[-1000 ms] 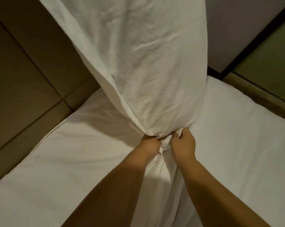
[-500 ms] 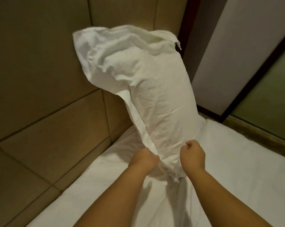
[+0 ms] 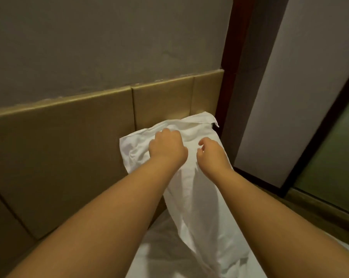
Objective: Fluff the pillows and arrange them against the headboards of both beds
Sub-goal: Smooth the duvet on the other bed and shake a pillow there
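Note:
A white pillow (image 3: 199, 207) stands on end on the bed, leaning against the tan padded headboard (image 3: 69, 153) near its right end. My left hand (image 3: 167, 149) is at the pillow's upper part, fingers curled into the fabric just below the top edge. Just to the right, my right hand (image 3: 211, 155) hovers in front of the pillow with its fingers loosely curled and thumb apart, nothing held in it. My forearms cover part of the pillow's lower left side.
The white bed sheet (image 3: 159, 257) shows at the bottom. A grey wall (image 3: 109, 47) rises above the headboard. A dark wooden frame (image 3: 228, 77) and a pale panel (image 3: 300, 87) stand to the right, with a greenish glass pane (image 3: 336, 157) beyond.
The pillow has gone from hanging in the air, held by its lower edge, to standing against the headboard. Both hands moved up to its top and the right hand let go.

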Tool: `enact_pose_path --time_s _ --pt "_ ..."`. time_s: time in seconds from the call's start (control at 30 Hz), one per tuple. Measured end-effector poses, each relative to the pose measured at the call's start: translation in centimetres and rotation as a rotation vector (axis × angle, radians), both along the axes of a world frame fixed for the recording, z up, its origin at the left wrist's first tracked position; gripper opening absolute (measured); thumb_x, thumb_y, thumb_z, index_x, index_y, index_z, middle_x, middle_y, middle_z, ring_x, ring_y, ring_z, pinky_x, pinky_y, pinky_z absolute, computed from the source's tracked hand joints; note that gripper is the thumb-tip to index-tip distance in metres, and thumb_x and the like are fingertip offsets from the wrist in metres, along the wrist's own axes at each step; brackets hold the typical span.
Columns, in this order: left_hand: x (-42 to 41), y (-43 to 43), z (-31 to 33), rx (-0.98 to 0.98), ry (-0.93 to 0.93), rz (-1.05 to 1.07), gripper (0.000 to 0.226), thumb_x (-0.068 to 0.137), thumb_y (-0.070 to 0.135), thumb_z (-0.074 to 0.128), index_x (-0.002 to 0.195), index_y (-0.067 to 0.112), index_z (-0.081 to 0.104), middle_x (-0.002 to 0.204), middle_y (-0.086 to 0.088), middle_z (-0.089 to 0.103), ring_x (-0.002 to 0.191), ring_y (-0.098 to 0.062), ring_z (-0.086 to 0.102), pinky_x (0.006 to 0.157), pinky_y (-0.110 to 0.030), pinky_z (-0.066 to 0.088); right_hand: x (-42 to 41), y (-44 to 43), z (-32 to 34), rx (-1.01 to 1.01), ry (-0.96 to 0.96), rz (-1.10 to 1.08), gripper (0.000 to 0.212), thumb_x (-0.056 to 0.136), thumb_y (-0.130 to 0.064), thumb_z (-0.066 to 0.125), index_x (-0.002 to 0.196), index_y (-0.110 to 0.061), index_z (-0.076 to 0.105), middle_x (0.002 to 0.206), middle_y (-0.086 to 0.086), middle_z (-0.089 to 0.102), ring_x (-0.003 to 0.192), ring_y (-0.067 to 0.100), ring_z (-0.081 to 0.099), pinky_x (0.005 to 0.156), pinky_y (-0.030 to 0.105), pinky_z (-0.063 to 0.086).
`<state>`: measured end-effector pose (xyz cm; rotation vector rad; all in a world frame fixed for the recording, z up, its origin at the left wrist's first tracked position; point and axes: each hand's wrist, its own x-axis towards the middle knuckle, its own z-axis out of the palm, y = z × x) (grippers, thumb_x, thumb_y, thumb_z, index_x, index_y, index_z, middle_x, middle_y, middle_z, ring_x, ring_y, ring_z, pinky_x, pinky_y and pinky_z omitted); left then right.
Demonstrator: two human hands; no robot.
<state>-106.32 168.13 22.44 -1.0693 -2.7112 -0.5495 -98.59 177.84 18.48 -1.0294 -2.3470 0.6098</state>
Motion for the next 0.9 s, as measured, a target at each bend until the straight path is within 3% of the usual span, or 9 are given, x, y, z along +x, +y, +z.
enact_pose_path --time_s 0.1,0.17,0.3,0.43,0.57,0.67,0.73,0.83,0.9 --pt "-2.6 3.6 1.1 -0.107 0.221 0.067 0.036 0.088 0.029 0.061 0.12 0.016 0.052 0.122 -0.011 0.054 0.112 -0.028 0.051 0.089 -0.035 0.04 -2.1 3.8 0.9 0.033 -0.044 0.071 0.03 0.096 -0.013 0.044 0.124 -0.018 0.05 0.118 0.006 0.059 0.099 0.026 0.058 0.083 0.041 0.053" --pt "-4.3 5.3 0.4 -0.188 0.2 0.14 0.052 0.083 0.043 0.068 0.123 0.016 0.047 0.125 -0.012 0.053 0.113 -0.028 0.05 0.092 -0.036 0.039 -3.4 6.2 1.1 0.068 -0.109 0.126 0.037 0.094 -0.008 0.044 0.13 -0.018 0.046 0.123 0.007 0.056 0.105 0.028 0.057 0.086 0.042 0.052" --pt "-6.2 7.4 -2.2 -0.297 -0.178 0.243 0.087 0.071 0.064 0.071 0.136 0.014 0.041 0.127 -0.01 0.056 0.116 -0.029 0.054 0.095 -0.038 0.041 -5.6 10.4 0.7 0.134 -0.266 0.256 0.068 0.09 0.003 0.046 0.149 -0.022 0.024 0.152 0.006 0.032 0.131 0.03 0.043 0.1 0.041 0.043" --pt "-6.0 9.1 -6.0 -0.31 -0.47 -0.049 0.061 0.086 0.042 0.068 0.137 0.014 0.051 0.135 -0.008 0.057 0.121 -0.027 0.055 0.099 -0.031 0.044 -8.0 13.0 -0.5 0.19 -0.502 0.449 0.082 0.088 -0.01 0.057 0.151 -0.035 0.011 0.162 0.001 -0.002 0.141 0.032 0.03 0.105 0.045 0.041" --pt "-3.9 10.4 -9.4 -0.13 -0.489 -0.136 0.051 0.093 0.039 0.06 0.139 0.018 0.051 0.134 -0.006 0.059 0.12 -0.026 0.056 0.103 -0.036 0.042 -7.7 14.7 -2.3 0.292 -0.737 0.466 0.057 0.09 -0.037 0.056 0.143 -0.028 0.035 0.15 0.004 0.032 0.127 0.028 0.047 0.102 0.041 0.043" --pt "-2.1 11.7 -9.1 -0.118 -0.232 -0.234 0.028 0.097 0.025 0.051 0.118 0.009 0.056 0.107 -0.01 0.065 0.097 -0.027 0.062 0.083 -0.036 0.05 -5.9 15.6 -1.7 0.364 -0.751 0.304 0.039 0.095 -0.031 0.053 0.132 -0.02 0.049 0.131 0.006 0.056 0.116 0.027 0.057 0.096 0.041 0.047" --pt "-1.0 13.2 -7.3 -0.049 -0.131 -0.285 0.02 0.097 0.02 0.049 0.113 0.01 0.055 0.104 -0.011 0.066 0.093 -0.029 0.061 0.079 -0.036 0.049 -4.3 16.5 0.0 0.369 -0.682 0.171 0.031 0.095 -0.026 0.052 0.125 -0.018 0.054 0.123 0.007 0.06 0.109 0.028 0.061 0.091 0.041 0.05" --pt "-0.4 15.4 -4.4 -0.039 -0.188 -0.243 0.034 0.1 0.02 0.044 0.132 0.013 0.052 0.126 -0.01 0.061 0.113 -0.032 0.057 0.092 -0.035 0.044 -2.1 17.9 2.4 0.384 -0.557 0.072 0.029 0.095 -0.024 0.052 0.123 -0.017 0.054 0.123 0.008 0.055 0.105 0.03 0.062 0.084 0.039 0.051" --pt "-1.0 16.3 -3.5 0.013 -0.13 -0.271 0.03 0.097 0.021 0.05 0.126 0.021 0.057 0.118 -0.007 0.064 0.11 -0.031 0.06 0.087 -0.035 0.046 -1.7 18.4 2.9 0.359 -0.422 0.012 0.031 0.093 -0.022 0.057 0.123 -0.015 0.051 0.124 0.009 0.052 0.104 0.031 0.062 0.082 0.038 0.052"
